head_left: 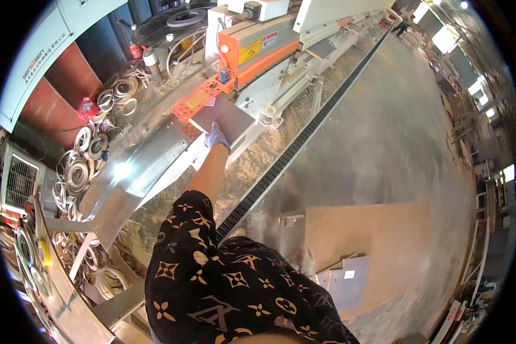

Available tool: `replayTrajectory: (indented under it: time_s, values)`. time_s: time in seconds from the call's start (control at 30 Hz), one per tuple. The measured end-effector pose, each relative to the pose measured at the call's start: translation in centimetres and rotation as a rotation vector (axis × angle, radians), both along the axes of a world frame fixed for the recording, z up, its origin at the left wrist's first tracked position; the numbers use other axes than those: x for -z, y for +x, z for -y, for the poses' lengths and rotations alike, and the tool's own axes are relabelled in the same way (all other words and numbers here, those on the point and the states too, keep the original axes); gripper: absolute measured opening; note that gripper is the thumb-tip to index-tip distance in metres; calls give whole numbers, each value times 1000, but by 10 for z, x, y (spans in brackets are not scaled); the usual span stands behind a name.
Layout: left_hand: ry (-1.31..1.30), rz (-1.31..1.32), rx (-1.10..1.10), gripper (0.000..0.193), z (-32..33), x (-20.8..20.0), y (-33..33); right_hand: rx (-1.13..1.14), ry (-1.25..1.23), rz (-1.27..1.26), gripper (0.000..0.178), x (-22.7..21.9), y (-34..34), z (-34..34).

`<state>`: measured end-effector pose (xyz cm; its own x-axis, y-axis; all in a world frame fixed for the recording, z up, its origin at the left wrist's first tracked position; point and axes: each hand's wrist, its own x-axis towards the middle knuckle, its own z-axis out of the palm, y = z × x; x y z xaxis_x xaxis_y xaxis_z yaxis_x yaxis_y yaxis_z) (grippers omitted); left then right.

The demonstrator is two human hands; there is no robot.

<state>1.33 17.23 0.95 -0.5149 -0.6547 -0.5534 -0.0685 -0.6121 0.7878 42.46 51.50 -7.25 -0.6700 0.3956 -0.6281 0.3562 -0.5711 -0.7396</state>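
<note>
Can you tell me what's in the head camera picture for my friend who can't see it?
A person's gloved left hand presses on a flat brownish panel at the infeed of a long grey and orange machine. Their right hand hangs low near a stack of boards. Tape rolls lie piled at left.

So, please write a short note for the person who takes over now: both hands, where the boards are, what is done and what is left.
Left hand, gloved, lies flat on a small brown board at the infeed of the orange and white machine; the board is not yet inside.
Right hand, gloved, hangs low beside the stack of small pale boards on the big board; whether it grips one I cannot tell.
Done: one board is placed at the infeed.
Left: it seems the stacked boards still wait.
</note>
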Motion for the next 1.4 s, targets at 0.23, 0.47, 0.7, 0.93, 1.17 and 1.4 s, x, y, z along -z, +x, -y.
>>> replayTrajectory:
  time_s: [0.23, 0.47, 0.7, 0.93, 1.17, 1.4]
  values:
    - [33, 52, 62, 62, -23, -9, -27, 42, 154, 103, 23, 18, 12, -7]
    - [-1, -98, 484, 55, -38, -9, -101, -84, 796, 444, 43, -71, 51, -23]
    - [-511, -224, 807, 48, -126, -80, 13, 313, 879, 1259, 76, -19, 189, -140]
    - [-1200, -719, 1065, 37, -183, -12, 167, 354, 733, 1206, 88, -18, 215, -211]
    - [-883, -468, 1701, 25, -244, 106, 266, 133, 1060, 1025, 88, -26, 186, -162]
    - [-873, 22, 2029, 37, -345, 168, 353, -128, 1122, 781, 81, -28, 170, -112]
